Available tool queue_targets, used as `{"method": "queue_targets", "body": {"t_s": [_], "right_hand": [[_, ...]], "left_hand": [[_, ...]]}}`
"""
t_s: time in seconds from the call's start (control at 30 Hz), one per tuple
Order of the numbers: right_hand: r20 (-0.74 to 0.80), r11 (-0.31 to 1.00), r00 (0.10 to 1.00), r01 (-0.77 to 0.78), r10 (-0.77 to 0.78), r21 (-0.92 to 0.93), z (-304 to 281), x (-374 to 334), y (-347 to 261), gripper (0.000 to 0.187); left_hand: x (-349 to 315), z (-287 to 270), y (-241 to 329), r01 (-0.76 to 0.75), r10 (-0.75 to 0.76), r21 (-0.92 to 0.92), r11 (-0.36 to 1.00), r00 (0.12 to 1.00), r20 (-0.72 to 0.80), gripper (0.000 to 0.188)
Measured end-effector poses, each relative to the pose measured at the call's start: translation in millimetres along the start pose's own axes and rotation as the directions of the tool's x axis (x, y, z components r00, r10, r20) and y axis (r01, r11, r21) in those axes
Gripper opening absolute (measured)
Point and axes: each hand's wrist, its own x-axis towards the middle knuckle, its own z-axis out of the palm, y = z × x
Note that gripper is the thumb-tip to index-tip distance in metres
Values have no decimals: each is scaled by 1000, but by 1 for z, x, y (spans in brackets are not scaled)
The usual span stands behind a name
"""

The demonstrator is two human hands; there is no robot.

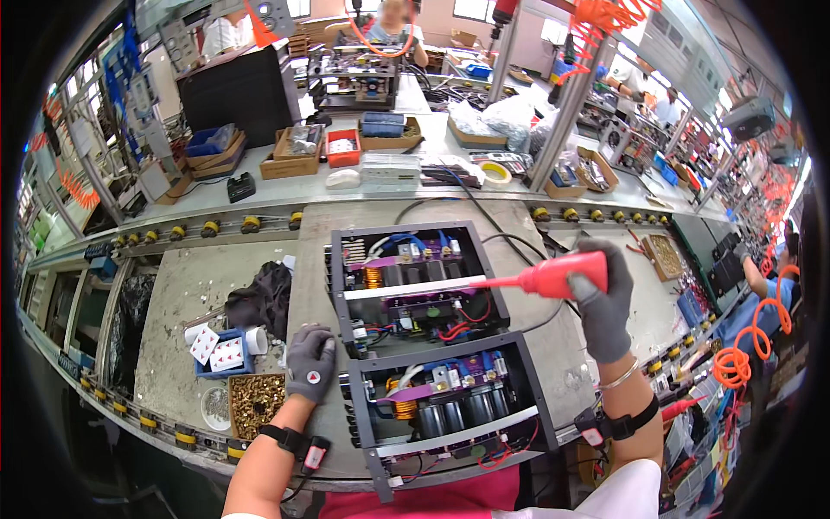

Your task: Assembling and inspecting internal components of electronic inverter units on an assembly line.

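Observation:
My right hand [603, 307], in a grey glove, is closed around a red squeeze bottle [566, 275] with a long thin nozzle. The bottle is tilted to the left, and its tip is over the silver bar [406, 290] across the far electronics unit [415, 259]. Inside that open black metal case are capacitors, a copper coil and coloured wires. My left hand [311, 359], also gloved, rests on the board just left of the two cases, its fingers stretched out and holding nothing. A second, similar open unit [450, 406] sits nearer to me.
At left, a box of brass parts [258, 405], a blue bin with playing cards [226, 353] and a dark cloth [262, 298] lie on the worktop. Roller rails [251, 225] run behind. Black cables [519, 246] trail on the right. Co-workers sit across the bench and at far right.

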Motion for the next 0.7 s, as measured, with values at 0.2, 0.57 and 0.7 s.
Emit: {"method": "queue_targets", "body": {"t_s": [0.2,0.57,0.7], "right_hand": [[34,997,999,-44,42,56,-6,-27,35,39],[47,997,999,-14,11,75,5,-24,38,39],[69,998,997,30,-34,57,10,-27,43,39]], "left_hand": [[0,-8,17,80,-68,-99,992,991,114,19],[-7,4,7,208,-86,-410,888,951,298,47],[-16,3,-5,103,-58,-184,977,970,237,44]]}}
